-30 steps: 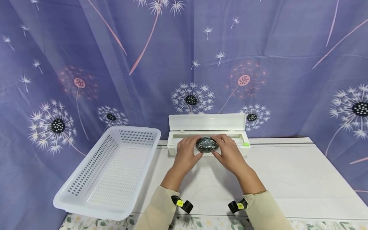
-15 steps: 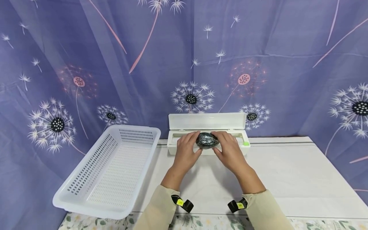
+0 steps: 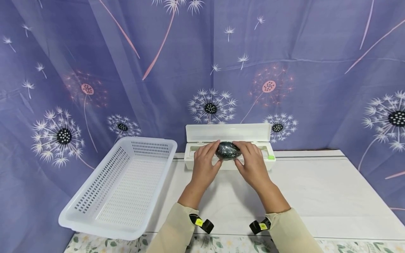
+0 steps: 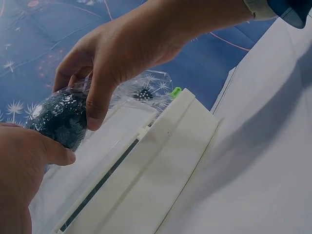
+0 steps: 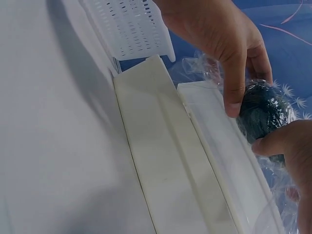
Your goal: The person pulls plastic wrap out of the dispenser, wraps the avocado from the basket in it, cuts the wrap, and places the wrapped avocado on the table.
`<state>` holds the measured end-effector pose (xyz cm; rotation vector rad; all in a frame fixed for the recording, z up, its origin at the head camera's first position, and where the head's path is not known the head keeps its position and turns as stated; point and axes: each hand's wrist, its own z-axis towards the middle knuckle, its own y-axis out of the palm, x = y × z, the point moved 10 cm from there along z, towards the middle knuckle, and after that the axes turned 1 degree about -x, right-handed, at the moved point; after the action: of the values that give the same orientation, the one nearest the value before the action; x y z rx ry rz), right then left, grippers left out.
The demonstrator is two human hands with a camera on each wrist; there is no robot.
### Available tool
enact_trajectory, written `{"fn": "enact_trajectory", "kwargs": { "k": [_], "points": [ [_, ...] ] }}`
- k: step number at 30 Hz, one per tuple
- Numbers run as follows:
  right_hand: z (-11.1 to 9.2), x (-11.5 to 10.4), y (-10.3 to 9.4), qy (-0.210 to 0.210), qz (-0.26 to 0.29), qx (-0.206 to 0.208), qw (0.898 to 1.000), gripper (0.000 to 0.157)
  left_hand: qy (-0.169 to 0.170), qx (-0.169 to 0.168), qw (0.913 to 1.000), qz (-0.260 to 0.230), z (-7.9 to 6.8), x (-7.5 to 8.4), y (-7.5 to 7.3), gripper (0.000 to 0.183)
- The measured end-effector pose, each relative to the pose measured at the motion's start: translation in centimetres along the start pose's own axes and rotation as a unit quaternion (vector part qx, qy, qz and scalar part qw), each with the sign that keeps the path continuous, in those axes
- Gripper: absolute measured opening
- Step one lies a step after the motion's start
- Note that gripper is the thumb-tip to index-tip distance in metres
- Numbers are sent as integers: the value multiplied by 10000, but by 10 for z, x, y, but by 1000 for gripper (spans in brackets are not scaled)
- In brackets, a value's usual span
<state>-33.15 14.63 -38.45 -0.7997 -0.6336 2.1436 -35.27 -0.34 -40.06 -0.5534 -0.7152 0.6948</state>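
Held between both hands above an opened cling film dispenser (image 3: 197,164) is a dark green, rounded thing (image 3: 228,151), its surface covered by shiny cling film (image 5: 195,67). My left hand (image 3: 204,163) grips its left side, thumb at the near face and fingers on the far side. From the right, my right hand (image 3: 251,162) grips it the same way. Loose film sticks out around the hands in both wrist views. The dispenser is a long white box with its lid (image 3: 205,133) raised at the back. A green tab (image 3: 271,157) sits at its right end.
A white perforated plastic basket (image 3: 148,195) stands at the left of the table. White cloth (image 3: 316,196) covers the tabletop, with a floral strip (image 3: 351,246) along the front edge. A blue dandelion-print curtain (image 3: 310,88) hangs behind.
Both hands have moved slightly up and away with the wrapped dark green thing, keeping hold of it. It has turned a little between the fingers. The dispenser and basket stay put.
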Motion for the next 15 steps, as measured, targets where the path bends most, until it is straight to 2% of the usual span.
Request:
{"fn": "enact_trajectory", "kwargs": {
  "k": [15],
  "points": [
    [3,-6,-8,-75,119,125,9998,69,133,233,9996,-13,2,8,-11,71]
  ]
}}
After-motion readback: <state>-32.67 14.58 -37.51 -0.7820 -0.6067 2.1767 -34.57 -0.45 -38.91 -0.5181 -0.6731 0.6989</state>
